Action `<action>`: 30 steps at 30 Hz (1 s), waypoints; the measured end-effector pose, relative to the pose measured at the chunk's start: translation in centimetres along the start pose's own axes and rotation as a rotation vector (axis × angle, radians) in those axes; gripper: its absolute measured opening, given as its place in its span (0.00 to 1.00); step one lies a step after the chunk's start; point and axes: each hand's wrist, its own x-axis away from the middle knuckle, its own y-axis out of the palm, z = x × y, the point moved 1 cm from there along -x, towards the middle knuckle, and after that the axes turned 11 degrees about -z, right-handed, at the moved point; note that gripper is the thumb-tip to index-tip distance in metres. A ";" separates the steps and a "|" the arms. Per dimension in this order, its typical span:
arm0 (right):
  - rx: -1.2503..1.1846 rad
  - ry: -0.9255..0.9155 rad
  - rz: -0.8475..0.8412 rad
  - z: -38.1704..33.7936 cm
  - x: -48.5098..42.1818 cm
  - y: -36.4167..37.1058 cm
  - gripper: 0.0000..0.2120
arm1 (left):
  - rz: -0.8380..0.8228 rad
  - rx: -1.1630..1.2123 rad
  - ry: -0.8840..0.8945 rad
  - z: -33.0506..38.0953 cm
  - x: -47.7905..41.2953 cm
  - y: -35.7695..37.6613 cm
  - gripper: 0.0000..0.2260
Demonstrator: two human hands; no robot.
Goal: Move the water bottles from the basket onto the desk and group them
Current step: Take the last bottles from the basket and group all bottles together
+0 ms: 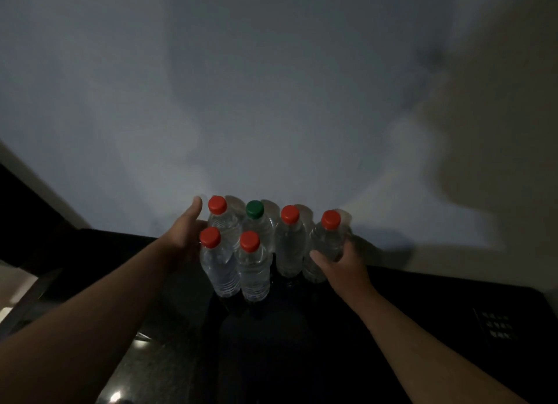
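While six bottles (290,246) crowd the desk (422,298), right hand (341,261) grips the rightmost bottle (327,240); left hand (187,231), open, flanks them.

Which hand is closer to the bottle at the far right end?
Right. The right hand grips the far-right bottle around its body; the left hand is on the other side of the group, beside the leftmost bottles.

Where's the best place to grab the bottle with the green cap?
The neck just under its green cap, probably, coming from above. The bottle stands upright in the back row, red-capped bottles crowd both sides and the front, and the wall is behind, so only the top stands free.
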 end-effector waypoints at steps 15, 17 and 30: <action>0.091 -0.048 0.057 1.6 -0.9 3.4 0.23 | -0.109 0.088 0.048 -0.9 -1.0 0.3 0.35; 0.107 -0.031 0.080 2.0 -1.2 3.6 0.22 | -0.111 0.078 0.052 -0.8 -1.2 0.2 0.34; -0.024 0.101 0.329 3.0 -0.6 7.3 0.49 | -0.091 0.053 0.065 -1.2 -1.2 0.3 0.32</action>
